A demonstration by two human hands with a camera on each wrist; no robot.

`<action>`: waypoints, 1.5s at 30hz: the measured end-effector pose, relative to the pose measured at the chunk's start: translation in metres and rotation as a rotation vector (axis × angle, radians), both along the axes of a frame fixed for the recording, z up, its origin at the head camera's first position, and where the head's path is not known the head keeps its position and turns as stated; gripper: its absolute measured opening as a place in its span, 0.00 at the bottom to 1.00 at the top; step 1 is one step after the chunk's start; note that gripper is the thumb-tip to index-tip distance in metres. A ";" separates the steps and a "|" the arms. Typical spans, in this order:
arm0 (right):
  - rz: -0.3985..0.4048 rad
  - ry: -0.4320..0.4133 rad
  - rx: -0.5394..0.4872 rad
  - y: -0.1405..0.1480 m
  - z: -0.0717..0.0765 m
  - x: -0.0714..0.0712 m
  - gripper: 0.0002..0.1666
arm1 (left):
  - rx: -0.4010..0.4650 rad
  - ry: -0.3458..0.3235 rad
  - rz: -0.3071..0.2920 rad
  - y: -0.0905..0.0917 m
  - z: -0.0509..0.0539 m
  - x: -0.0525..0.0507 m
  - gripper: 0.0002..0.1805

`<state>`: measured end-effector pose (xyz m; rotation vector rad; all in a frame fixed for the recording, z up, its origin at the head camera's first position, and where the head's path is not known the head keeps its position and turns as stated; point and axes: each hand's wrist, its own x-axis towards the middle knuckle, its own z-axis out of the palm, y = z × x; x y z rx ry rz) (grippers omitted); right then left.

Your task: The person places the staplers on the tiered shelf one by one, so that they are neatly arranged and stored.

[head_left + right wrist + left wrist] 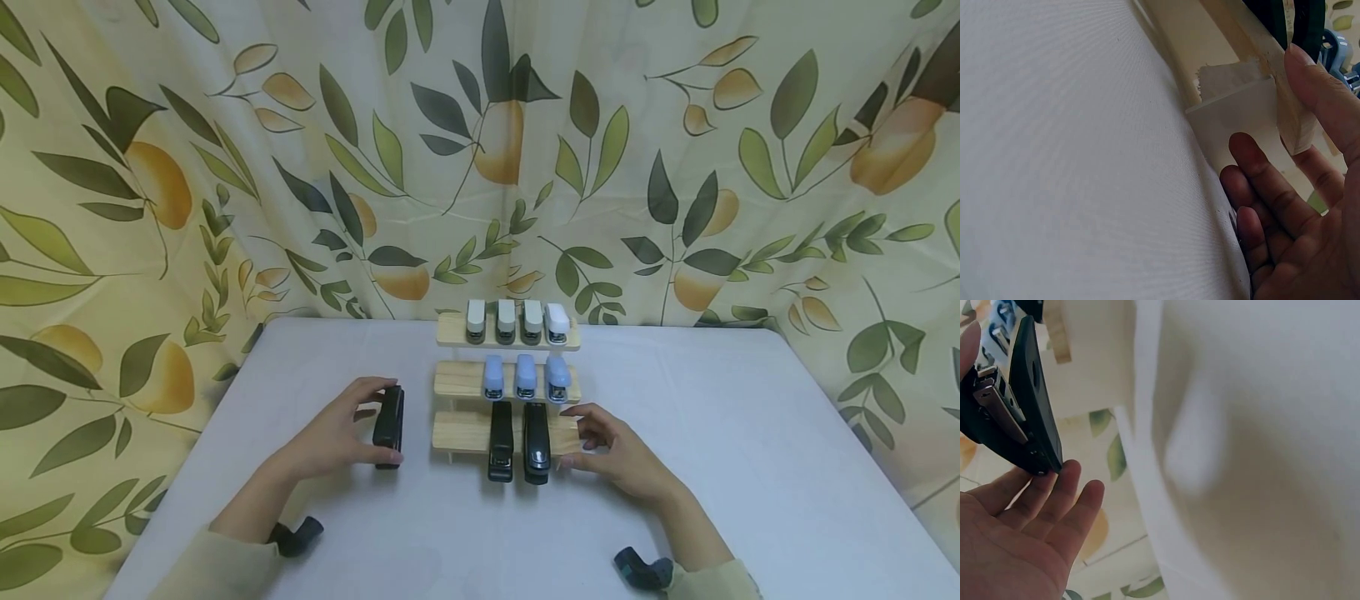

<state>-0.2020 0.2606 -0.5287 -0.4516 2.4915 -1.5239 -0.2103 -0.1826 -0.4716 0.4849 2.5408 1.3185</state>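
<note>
My left hand [336, 433] holds a black stapler [388, 427] between thumb and fingers, left of a three-tier wooden rack [457, 431]. In the left wrist view the stapler [1036, 394] is tilted, its dark base and metal parts showing. At the right end of the rack's lowest shelf [1297, 128], my right hand [611, 450] grips the board, thumb on one side and index finger on the other. Two black staplers, one matte [500, 446] and one glossy [536, 442], lie side by side on that shelf, their ends jutting over its front edge.
On the middle shelf [457, 379] stand three blue staplers [525, 377] toward the right. Several small white-and-grey staplers [506, 321] stand along the top shelf [452, 329]. A white cloth [360, 533] covers the table; a leaf-and-fruit patterned curtain [300, 167] hangs behind.
</note>
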 end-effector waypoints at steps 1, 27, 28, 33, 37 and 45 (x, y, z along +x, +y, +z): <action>0.001 0.001 -0.001 0.000 0.000 0.000 0.36 | 0.001 0.008 -0.006 0.002 0.002 0.001 0.59; -0.006 -0.008 0.016 0.000 0.001 0.001 0.36 | -0.037 0.057 -0.030 0.040 0.022 0.030 0.59; -0.008 -0.008 0.013 0.000 0.001 0.001 0.36 | -0.035 0.060 -0.032 0.041 0.022 0.031 0.60; -0.008 -0.005 0.003 0.000 0.001 0.001 0.36 | -0.024 0.068 -0.036 0.046 0.021 0.032 0.60; 0.002 0.008 0.001 0.001 0.002 0.002 0.36 | -0.013 0.061 -0.051 0.051 0.020 0.033 0.59; 0.000 -0.003 -0.005 0.000 0.004 0.002 0.36 | -0.027 0.033 -0.060 0.065 0.020 0.037 0.61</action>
